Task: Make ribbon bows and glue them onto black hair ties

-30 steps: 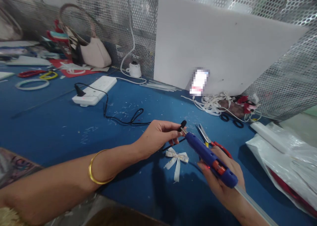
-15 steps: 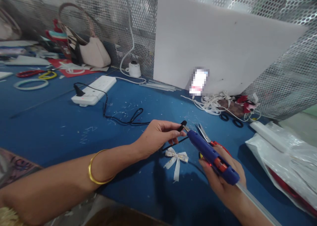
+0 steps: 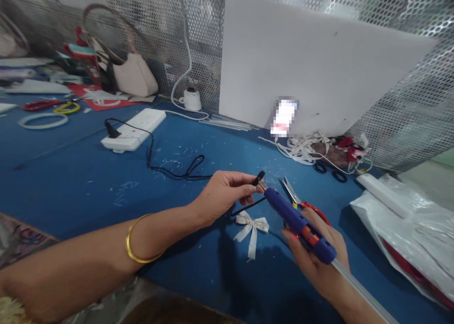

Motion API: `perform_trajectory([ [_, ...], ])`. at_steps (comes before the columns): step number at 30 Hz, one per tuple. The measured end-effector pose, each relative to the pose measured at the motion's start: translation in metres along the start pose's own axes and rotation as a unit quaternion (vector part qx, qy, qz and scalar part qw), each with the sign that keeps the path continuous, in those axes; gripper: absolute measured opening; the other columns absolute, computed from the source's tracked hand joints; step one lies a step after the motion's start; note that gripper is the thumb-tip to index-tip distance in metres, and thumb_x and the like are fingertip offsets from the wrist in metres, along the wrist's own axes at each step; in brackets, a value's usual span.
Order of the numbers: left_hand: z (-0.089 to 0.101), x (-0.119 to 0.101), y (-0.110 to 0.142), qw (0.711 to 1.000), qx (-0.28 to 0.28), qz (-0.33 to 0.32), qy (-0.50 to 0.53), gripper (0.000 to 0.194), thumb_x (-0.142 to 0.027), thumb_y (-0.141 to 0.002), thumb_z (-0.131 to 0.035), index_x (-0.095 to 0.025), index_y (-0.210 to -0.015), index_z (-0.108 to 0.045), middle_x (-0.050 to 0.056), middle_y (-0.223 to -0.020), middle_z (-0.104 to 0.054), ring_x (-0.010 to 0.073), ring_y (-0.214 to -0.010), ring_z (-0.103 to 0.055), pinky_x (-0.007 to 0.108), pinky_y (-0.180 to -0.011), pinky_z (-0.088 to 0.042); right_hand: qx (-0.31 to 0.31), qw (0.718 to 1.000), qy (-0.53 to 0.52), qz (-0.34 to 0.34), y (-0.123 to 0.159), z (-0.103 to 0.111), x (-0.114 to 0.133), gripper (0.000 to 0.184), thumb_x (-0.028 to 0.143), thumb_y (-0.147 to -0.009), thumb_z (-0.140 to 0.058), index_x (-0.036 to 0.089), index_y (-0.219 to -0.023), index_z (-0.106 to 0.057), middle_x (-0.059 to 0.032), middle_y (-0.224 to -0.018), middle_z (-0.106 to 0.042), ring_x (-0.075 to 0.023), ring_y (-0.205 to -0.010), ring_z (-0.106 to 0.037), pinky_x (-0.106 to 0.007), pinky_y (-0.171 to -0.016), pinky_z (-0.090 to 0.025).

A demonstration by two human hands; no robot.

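Between the thumb and fingers of my left hand (image 3: 229, 191) is pinched a small black piece (image 3: 260, 177); it may be a hair tie like the rings nearby, but its full shape is hidden. My right hand (image 3: 321, 255) grips a blue glue gun (image 3: 289, 214), a long clear glue stick (image 3: 358, 288) sticking out of its back. The nozzle is at the black piece, touching it or nearly so. On the table below lies a white ribbon bow (image 3: 251, 227). Red-handled scissors (image 3: 292, 190), blades spread, lie just beyond my right hand.
A black cord (image 3: 152, 149) runs from a white power strip (image 3: 136, 130) toward my hands. Two black rings (image 3: 320, 167) lie near tangled white ribbon (image 3: 301, 149). A lit phone (image 3: 284, 117) leans on a white board (image 3: 312, 64). Plastic packaging (image 3: 404, 220) sits at right, a handbag (image 3: 136, 75) at back left.
The glue gun has shifted slightly left and up with my right hand. The black piece in my left hand is tilted a little differently.
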State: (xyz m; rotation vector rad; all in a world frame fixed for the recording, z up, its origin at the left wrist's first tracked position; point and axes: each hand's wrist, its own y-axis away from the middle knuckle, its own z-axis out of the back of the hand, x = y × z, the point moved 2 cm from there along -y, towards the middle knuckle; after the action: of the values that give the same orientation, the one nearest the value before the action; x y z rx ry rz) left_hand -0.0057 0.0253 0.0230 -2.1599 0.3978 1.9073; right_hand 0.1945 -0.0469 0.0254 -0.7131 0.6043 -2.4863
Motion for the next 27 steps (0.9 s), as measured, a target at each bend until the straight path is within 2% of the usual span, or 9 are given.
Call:
perform_trajectory([
  [5, 0.0006, 0.0036, -0.0004, 1.0, 0.0, 0.011, -0.006, 0.02, -0.02, -0.077, -0.064, -0.014, -0.093, -0.074, 0.0, -0.059, -0.062, 0.0081, -0.056, -0.054, 0.02, -0.057, -0.042, -0.009, 1.0, 0.001, 0.015, -0.0005, -0.0002, 0.0026, 0.01, 0.027, -0.085, -0.059, 0.02, -0.087, -0.052, 0.0006, -0.067, -0.053, -0.0125, -0.053, -0.052, -0.024, -0.052, -0.041],
  [13, -0.0011, 0.0037, -0.0004, 1.0, 0.007, 0.004, -0.006, 0.019, -0.019, -0.076, -0.065, -0.014, -0.092, -0.074, 0.0, -0.06, -0.063, 0.0076, -0.056, -0.053, 0.019, -0.055, -0.043, -0.012, 1.0, 0.004, -0.008, -0.0013, 0.0002, 0.0005, 0.011, 0.029, -0.084, -0.059, 0.02, -0.086, -0.053, 0.0007, -0.067, -0.054, -0.0121, -0.052, -0.052, -0.024, -0.05, -0.04],
  [19, -0.001, 0.0023, 0.0, 1.0, 0.0, 0.01, 0.0, 0.022, -0.021, -0.076, -0.066, -0.013, -0.095, -0.073, 0.001, -0.063, -0.067, 0.0081, -0.057, -0.055, 0.019, -0.055, -0.044, -0.063, 0.998, 0.004, -0.009, -0.0001, 0.0006, 0.0019, 0.01, 0.03, -0.085, -0.058, 0.021, -0.087, -0.053, -0.0009, -0.071, -0.057, -0.0142, -0.056, -0.055, -0.025, -0.051, -0.04],
  [27, 0.0006, 0.0039, -0.0011, 1.0, 0.001, 0.007, 0.0, 0.021, -0.023, -0.077, -0.065, -0.014, -0.093, -0.074, 0.001, -0.063, -0.067, 0.0088, -0.057, -0.056, 0.02, -0.054, -0.044, -0.01, 0.999, -0.015, -0.031, -0.0008, 0.001, 0.0005, 0.009, 0.028, -0.085, -0.059, 0.021, -0.086, -0.054, 0.0014, -0.068, -0.054, -0.0122, -0.054, -0.053, -0.025, -0.052, -0.04],
])
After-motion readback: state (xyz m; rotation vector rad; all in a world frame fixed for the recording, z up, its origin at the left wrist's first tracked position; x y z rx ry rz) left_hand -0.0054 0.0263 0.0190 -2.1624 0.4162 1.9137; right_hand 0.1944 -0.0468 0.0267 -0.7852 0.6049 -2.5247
